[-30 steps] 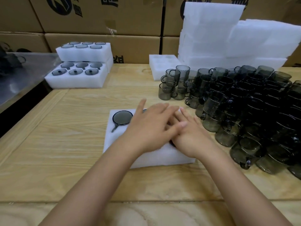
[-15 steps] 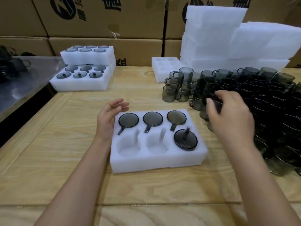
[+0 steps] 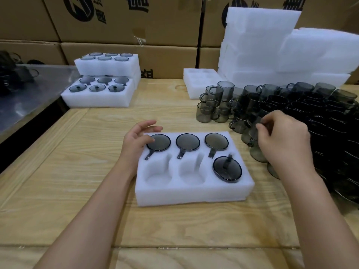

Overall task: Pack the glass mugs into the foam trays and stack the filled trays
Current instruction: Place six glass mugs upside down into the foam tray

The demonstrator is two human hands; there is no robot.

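Observation:
A white foam tray [image 3: 194, 193] lies in the middle of the wooden table. Its back row holds three smoky glass mugs [image 3: 187, 142], and another mug [image 3: 227, 168] sits in the front right pocket. The front left and front middle pockets hold nothing. My left hand [image 3: 136, 140] rests on the tray's back left corner, fingers relaxed, thumb touching the left mug. My right hand [image 3: 281, 138] reaches into the crowd of loose grey mugs [image 3: 330, 121] on the right, its fingers curled round one mug [image 3: 254, 131].
Filled foam trays [image 3: 101, 94] are stacked at the back left. An unfilled tray [image 3: 196, 82] and a tall pile of foam [image 3: 272, 45] stand at the back. Cardboard boxes [image 3: 124, 22] line the rear. A metal surface [image 3: 23, 94] adjoins the table on the left.
Both hands lifted off the tray where they pressed together. My left hand settled at its back left corner. My right hand went right into the loose mugs and took hold of one.

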